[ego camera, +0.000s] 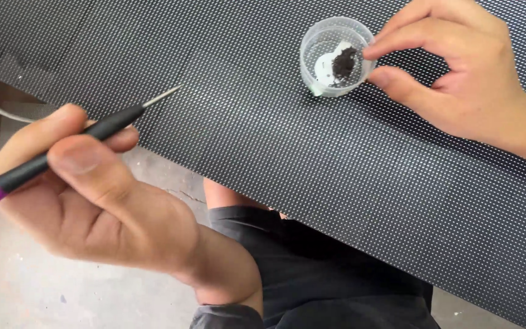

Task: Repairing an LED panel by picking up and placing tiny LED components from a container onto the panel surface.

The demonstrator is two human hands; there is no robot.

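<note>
On the black dotted panel (287, 152), which runs slantwise across the view, stands a small clear cup (335, 56). Its wall is see-through plastic, its floor white, and a little heap of dark grains (344, 63) lies on that floor, right of centre. The right hand (458, 79) pinches the cup's rim between thumb and forefinger, the other fingers curled behind; this grip seems meant to steady so light a cup on the flat sheet. The left hand (86, 201) is closed around a slim tool (62, 152), thumb laid over the black shaft and fingers wrapped beneath, much as one holds a pen. The tool has a purple end at the far left and a thin metal point that lies over the panel's near edge, well apart from the cup. Held low and nearly flat, the point looks kept ready for fine work on the panel's tiny dots. Below the panel show a grey floor (25, 292) and the person's dark clothing (312, 274).
</note>
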